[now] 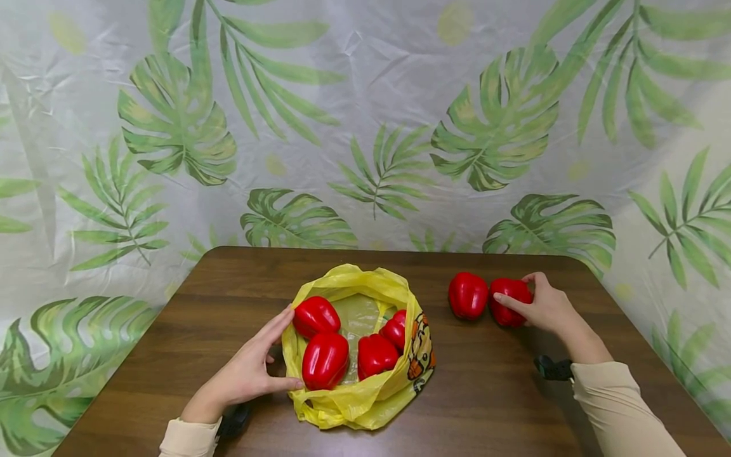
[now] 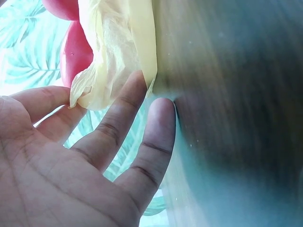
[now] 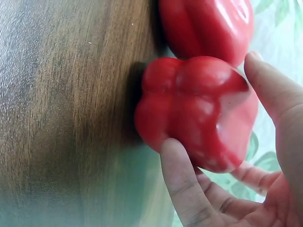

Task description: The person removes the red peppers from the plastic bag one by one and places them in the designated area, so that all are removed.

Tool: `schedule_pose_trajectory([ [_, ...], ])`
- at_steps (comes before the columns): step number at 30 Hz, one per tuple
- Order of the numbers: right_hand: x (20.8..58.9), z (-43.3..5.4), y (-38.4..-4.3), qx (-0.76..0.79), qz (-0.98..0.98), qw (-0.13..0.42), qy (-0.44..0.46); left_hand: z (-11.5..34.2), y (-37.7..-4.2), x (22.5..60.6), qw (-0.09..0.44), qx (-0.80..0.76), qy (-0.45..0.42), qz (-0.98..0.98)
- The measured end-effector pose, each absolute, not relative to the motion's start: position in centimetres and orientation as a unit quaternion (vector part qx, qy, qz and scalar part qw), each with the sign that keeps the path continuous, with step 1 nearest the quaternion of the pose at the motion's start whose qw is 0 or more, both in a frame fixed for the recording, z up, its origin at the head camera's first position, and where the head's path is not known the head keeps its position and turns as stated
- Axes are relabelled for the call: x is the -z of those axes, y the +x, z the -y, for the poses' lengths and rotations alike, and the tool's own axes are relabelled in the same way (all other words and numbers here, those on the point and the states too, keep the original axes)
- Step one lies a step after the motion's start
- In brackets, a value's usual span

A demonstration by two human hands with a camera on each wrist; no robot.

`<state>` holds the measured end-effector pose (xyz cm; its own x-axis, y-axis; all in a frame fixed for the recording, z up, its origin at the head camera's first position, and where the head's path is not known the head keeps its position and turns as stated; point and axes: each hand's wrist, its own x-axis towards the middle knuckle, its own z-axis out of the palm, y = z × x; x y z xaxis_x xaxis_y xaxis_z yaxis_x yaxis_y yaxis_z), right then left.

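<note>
A yellow plastic bag stands open-mouthed on the table with several red bell peppers inside. At its left rim is my left hand, thumb toward the front and fingers reaching along the side. In the left wrist view the fingers are mostly straight, with fingertips against the bag's thin plastic. Off to the right, my right hand grips a red bell pepper between thumb and fingers. Another red bell pepper lies just left of the gripped one.
The brown wooden table has a rounded far edge. Behind it hangs a pale cloth printed with green leaves. Dark bands show at both wrists. A cartoon print marks the bag's right side.
</note>
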<state>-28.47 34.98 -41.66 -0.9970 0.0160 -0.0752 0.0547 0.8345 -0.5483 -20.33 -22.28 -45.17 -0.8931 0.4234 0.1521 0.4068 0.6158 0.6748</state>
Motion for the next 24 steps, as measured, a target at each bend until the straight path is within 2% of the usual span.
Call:
schedule_pose_trajectory([
  [13,41.3,-35.5,-28.2,0.278,-0.96,0.031,0.01,22.3,-20.2,45.0,0.016,-0.366,0.227,-0.902],
  [24,39.3,-36.2,-28.9,0.243,-0.97,0.002,-0.007,22.2,-20.3,45.1,0.015,-0.368,0.228,-0.901],
])
